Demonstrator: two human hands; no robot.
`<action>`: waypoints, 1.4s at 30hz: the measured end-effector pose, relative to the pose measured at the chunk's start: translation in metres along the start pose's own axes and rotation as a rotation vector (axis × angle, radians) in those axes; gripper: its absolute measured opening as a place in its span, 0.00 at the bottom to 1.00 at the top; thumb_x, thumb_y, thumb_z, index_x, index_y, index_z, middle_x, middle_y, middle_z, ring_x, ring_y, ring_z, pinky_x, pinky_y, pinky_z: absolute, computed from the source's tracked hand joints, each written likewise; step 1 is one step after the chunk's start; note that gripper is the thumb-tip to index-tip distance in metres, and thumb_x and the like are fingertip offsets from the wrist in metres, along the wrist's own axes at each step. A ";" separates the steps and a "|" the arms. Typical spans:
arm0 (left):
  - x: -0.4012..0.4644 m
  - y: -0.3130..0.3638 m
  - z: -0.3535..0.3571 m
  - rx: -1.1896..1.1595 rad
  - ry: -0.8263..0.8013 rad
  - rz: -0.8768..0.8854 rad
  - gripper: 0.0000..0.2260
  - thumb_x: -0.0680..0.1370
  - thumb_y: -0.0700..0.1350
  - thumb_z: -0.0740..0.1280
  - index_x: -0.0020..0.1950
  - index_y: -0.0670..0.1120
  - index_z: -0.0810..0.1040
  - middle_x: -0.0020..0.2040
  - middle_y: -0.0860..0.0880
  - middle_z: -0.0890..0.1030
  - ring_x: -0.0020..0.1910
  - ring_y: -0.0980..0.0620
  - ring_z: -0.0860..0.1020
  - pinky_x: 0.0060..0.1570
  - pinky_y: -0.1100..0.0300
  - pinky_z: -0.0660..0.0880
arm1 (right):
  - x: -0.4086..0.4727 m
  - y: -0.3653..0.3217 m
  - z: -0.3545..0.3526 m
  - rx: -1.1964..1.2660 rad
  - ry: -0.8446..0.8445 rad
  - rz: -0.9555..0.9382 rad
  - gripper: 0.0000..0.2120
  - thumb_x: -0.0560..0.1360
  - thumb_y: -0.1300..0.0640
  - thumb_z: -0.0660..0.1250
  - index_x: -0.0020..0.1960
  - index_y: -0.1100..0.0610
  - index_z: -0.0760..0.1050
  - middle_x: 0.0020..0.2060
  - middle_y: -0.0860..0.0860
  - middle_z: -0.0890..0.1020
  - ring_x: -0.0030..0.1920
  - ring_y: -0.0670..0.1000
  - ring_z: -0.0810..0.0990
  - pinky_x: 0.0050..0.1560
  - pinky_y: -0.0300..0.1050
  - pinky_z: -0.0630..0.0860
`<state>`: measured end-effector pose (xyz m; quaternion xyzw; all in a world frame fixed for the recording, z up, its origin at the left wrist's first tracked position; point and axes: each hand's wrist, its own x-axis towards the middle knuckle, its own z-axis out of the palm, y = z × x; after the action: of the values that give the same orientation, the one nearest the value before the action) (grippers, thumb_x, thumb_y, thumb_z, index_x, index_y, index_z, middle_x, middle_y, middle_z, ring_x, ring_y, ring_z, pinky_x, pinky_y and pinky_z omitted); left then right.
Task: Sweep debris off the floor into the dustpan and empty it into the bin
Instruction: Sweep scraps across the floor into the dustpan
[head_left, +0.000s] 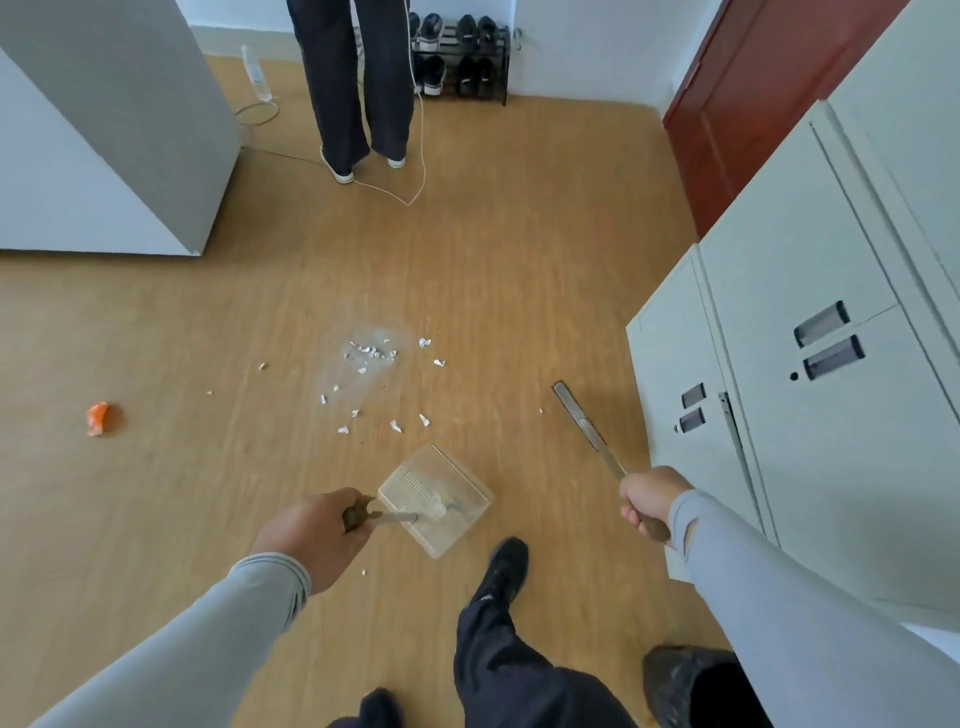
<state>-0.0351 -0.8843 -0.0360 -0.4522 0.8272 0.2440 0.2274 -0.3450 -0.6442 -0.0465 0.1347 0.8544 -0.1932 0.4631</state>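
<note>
Head view looks down on the wood floor (493, 270), where white debris (371, 353) lies scattered ahead of the person's feet. Their left hand (317, 535) grips the handle of a clear dustpan (436, 499), set low just short of the scraps. Their right hand (649, 501) is wrapped round the broom (589, 428) handle, its head raised off to the right. Sweeping looks about to begin: I'd say the broom must come round behind the scraps and draw them towards the pan. No bin is visible.
</note>
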 end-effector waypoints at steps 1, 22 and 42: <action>0.014 0.008 0.000 0.002 -0.005 -0.010 0.10 0.79 0.62 0.63 0.52 0.58 0.77 0.40 0.57 0.81 0.38 0.53 0.81 0.40 0.56 0.81 | 0.015 -0.015 -0.005 -0.026 0.005 0.001 0.09 0.77 0.66 0.57 0.45 0.65 0.76 0.33 0.59 0.78 0.27 0.52 0.71 0.28 0.40 0.69; 0.155 0.068 -0.016 0.090 -0.072 0.125 0.08 0.82 0.54 0.58 0.49 0.52 0.71 0.41 0.51 0.79 0.39 0.48 0.80 0.35 0.57 0.77 | 0.000 -0.060 -0.013 -0.224 -0.292 -0.028 0.26 0.80 0.60 0.64 0.77 0.53 0.67 0.30 0.56 0.76 0.24 0.50 0.69 0.24 0.40 0.67; 0.107 -0.056 -0.036 0.017 -0.029 0.020 0.08 0.82 0.59 0.59 0.51 0.57 0.74 0.39 0.56 0.79 0.36 0.54 0.78 0.31 0.60 0.72 | -0.047 -0.109 0.071 -0.452 -0.250 -0.192 0.27 0.79 0.61 0.60 0.78 0.56 0.65 0.31 0.55 0.76 0.24 0.49 0.72 0.27 0.41 0.70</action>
<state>-0.0450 -1.0002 -0.0831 -0.4384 0.8303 0.2460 0.2407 -0.3117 -0.7755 -0.0193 -0.0785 0.8210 -0.0556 0.5628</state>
